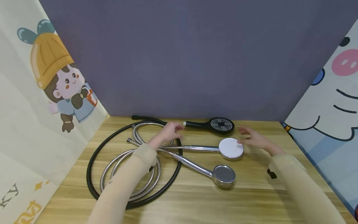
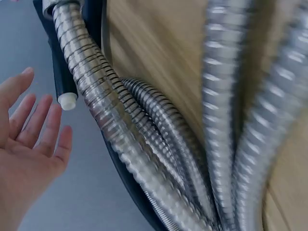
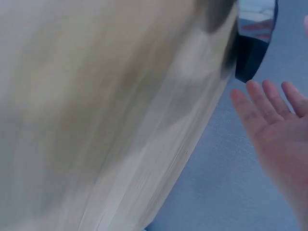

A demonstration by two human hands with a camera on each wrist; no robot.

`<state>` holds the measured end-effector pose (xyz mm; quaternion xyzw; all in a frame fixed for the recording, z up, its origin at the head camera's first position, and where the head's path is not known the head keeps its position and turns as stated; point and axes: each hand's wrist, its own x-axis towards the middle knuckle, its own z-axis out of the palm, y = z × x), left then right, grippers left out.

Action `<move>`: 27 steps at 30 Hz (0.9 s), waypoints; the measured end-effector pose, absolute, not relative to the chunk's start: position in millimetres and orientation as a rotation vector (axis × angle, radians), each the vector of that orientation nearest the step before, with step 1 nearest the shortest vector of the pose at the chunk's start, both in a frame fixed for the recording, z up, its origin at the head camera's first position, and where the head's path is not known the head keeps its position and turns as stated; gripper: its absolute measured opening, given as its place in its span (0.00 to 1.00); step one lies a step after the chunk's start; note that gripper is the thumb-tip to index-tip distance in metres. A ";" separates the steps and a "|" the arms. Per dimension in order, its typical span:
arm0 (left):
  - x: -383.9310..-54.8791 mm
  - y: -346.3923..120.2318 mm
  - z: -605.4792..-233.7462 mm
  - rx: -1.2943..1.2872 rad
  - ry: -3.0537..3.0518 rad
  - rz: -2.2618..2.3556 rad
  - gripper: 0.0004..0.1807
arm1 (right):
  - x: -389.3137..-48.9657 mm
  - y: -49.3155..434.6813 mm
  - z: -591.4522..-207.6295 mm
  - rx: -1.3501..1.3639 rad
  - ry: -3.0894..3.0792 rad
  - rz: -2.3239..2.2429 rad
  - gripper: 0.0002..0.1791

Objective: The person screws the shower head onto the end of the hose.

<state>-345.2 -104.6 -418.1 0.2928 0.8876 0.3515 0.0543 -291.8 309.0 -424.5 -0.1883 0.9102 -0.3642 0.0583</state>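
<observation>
A black shower head (image 1: 222,125) lies at the back of the table, its handle pointing left. In front of it are a chrome shower head with a white face (image 1: 231,148) and another chrome one with a grey face (image 1: 223,175). My left hand (image 1: 169,132) hovers with loosely bent fingers just left of the black handle's white tip (image 2: 68,101), over the hoses. On the other side, my right hand (image 1: 253,138) is beside the white-faced head, fingers extended toward it and overlapping its edge in the head view. Nothing is held in either palm.
Silver metal hoses (image 1: 156,174) lie coiled on the left of the wooden table (image 1: 195,205), and a black hose (image 1: 89,168) loops around them. A grey-blue panel (image 1: 179,62) rises behind the table. Printed cartoon walls (image 1: 16,93) stand at both sides.
</observation>
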 end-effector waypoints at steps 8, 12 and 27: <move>-369.4 -101.6 -424.6 0.731 2.700 1.271 0.25 | -318.9 294.8 -414.8 -0.435 2.745 -1.140 0.45; -375.4 -98.5 -424.8 0.743 2.680 1.310 0.27 | -328.7 294.0 -415.2 -0.383 2.737 -1.172 0.45; -397.0 -78.0 -433.8 0.622 2.679 1.308 0.30 | -353.6 292.7 -425.8 -0.184 2.770 -1.095 0.47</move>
